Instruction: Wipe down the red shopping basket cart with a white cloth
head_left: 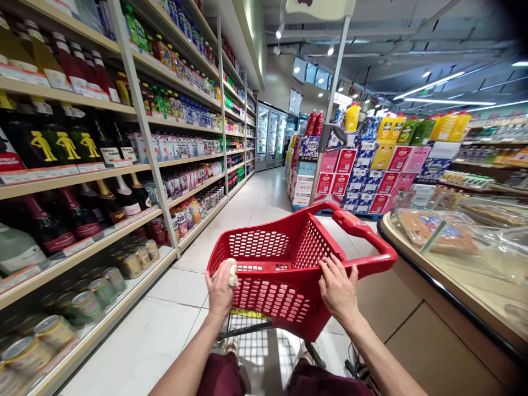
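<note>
A red plastic shopping cart with a perforated basket stands sideways in front of me. My left hand is closed around a crumpled cream-coloured cloth, pressed at the basket's rim on its left end. On the basket's near right corner lies my right hand, its fingers over the rim and its thumb on the other side of the corner. The cart's red handle loops out to the right, just beyond that hand. The basket's inner floor is mostly hidden by its near wall.
Shelves of bottles, cans and cartons run along the left side. On the right is a rounded counter with packaged food. Stacked drink boxes stand ahead, with a metal post before them. White floor tiles lead to glass-door coolers.
</note>
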